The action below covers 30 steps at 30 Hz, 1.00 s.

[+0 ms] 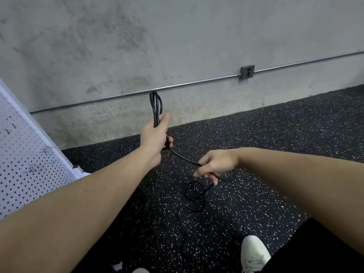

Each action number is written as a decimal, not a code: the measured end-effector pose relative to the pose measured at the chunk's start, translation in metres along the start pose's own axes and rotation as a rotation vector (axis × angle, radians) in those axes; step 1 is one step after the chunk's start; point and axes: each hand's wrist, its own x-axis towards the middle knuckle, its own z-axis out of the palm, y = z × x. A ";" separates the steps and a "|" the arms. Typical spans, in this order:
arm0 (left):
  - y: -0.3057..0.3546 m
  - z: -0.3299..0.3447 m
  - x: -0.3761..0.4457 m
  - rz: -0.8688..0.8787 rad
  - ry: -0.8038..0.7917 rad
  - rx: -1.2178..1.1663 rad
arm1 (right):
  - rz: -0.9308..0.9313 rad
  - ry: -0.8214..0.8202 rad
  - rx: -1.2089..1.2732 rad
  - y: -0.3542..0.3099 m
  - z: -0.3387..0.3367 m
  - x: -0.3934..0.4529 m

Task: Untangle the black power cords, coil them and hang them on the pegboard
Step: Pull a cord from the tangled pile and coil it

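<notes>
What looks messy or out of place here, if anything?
Mostly the loose black cord sprawled in loops on the speckled floor, not yet coiled. The left hand grips a folded bundle; the right hand pinches its trailing end. Nothing looks damaged.

- black speckled rubber floor (275, 134) runs up to the foot of a concrete wall (177, 36)
- loose loops of black power cord (194, 192) lie on it, hard to trace against the dark surface
- a white shoe (254, 253) stands on it at lower right
</notes>
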 end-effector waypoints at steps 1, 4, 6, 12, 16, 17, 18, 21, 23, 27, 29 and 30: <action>-0.001 -0.005 0.002 -0.019 0.006 0.061 | 0.006 0.007 0.025 0.006 -0.003 -0.003; -0.007 -0.016 0.003 -0.067 -0.056 0.270 | -0.096 0.196 -0.051 0.013 -0.015 -0.010; -0.009 -0.019 -0.001 -0.122 -0.168 0.346 | -0.201 0.362 -0.167 0.008 -0.018 -0.015; -0.012 -0.011 -0.011 -0.188 -0.553 0.569 | -0.112 0.797 -0.438 -0.015 -0.023 -0.025; -0.012 0.000 -0.014 -0.203 -0.685 0.609 | -0.077 0.872 -0.430 -0.024 -0.025 -0.021; -0.012 0.000 -0.014 -0.218 -0.687 0.606 | -0.142 0.819 -0.335 -0.022 -0.026 -0.021; -0.014 -0.002 -0.014 -0.233 -0.688 0.600 | -0.217 0.753 -0.217 -0.020 -0.029 -0.022; -0.020 -0.008 -0.012 -0.252 -0.654 0.525 | -0.317 0.610 -0.008 -0.012 -0.040 -0.024; -0.019 -0.010 -0.011 -0.280 -0.638 0.419 | -0.337 0.583 0.010 -0.007 -0.045 -0.024; -0.011 -0.009 -0.017 -0.330 -0.727 0.431 | -0.291 0.671 -0.042 -0.006 -0.046 -0.029; -0.009 -0.008 -0.021 -0.339 -0.783 0.466 | -0.156 0.747 -0.206 -0.005 -0.047 -0.033; -0.009 -0.008 -0.022 -0.344 -0.799 0.449 | -0.094 0.761 -0.285 -0.006 -0.047 -0.034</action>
